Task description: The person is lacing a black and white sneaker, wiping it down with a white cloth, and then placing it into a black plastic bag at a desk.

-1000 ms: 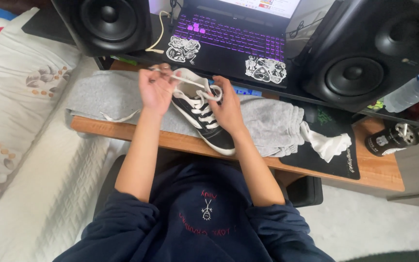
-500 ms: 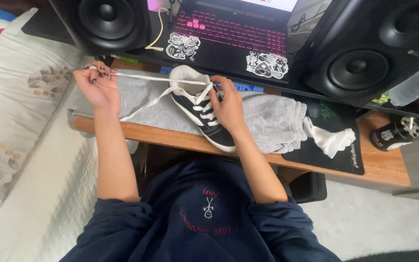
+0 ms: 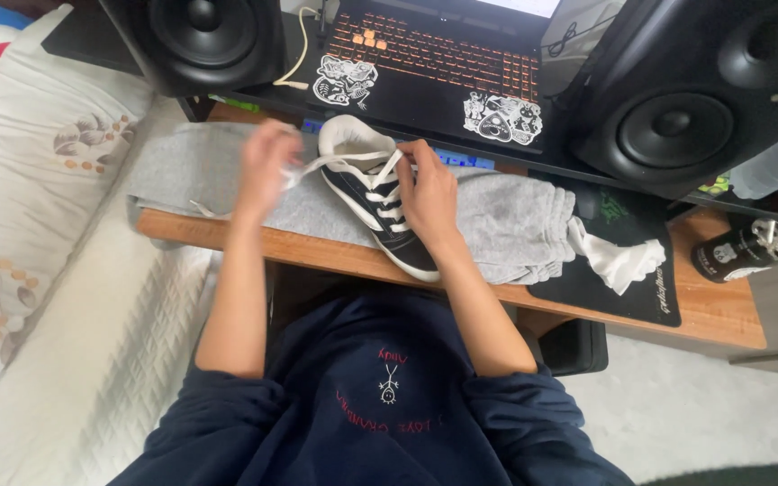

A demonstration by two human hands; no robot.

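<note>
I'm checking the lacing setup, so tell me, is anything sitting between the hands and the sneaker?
Nothing visible does. The right hand already rests on the black sneaker, and the left hand grips its white lace just beside it.

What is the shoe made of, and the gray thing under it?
The black sneaker looks like matte canvas or suede with white stripes; which one is unclear. Its white lace looks like flat woven fabric. The gray garment looks like soft cotton fleece: it bunches in thick, dull folds.
</note>
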